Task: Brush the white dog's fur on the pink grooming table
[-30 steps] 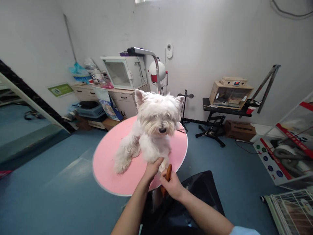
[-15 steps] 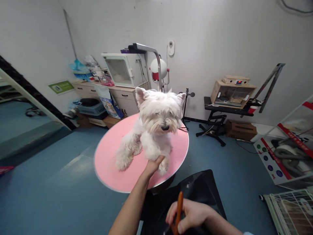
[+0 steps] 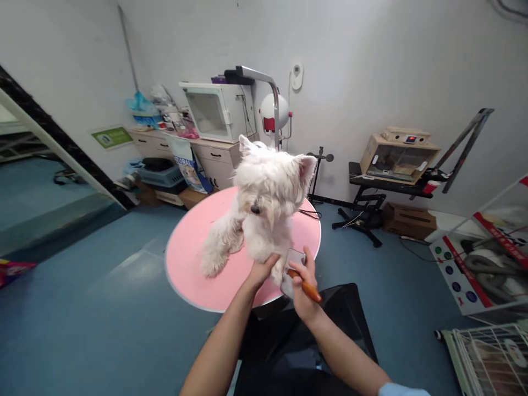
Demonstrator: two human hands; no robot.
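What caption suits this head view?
Left hand grips small white dog's foreleg on round pink table; right hand holds orange-handled brush.

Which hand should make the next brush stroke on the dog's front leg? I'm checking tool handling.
Right: the right hand holds the orange-handled brush against the dog, while the left hand grips its leg.

— Where is the dog [image 3: 266, 212]?
— On the round pink counter [image 3: 193, 258], head turned to its right.
— And the hands?
— The left hand [image 3: 260, 271] grips its front leg; the right hand [image 3: 303, 289] holds a brush [image 3: 297, 272] with an orange handle just beside that leg.
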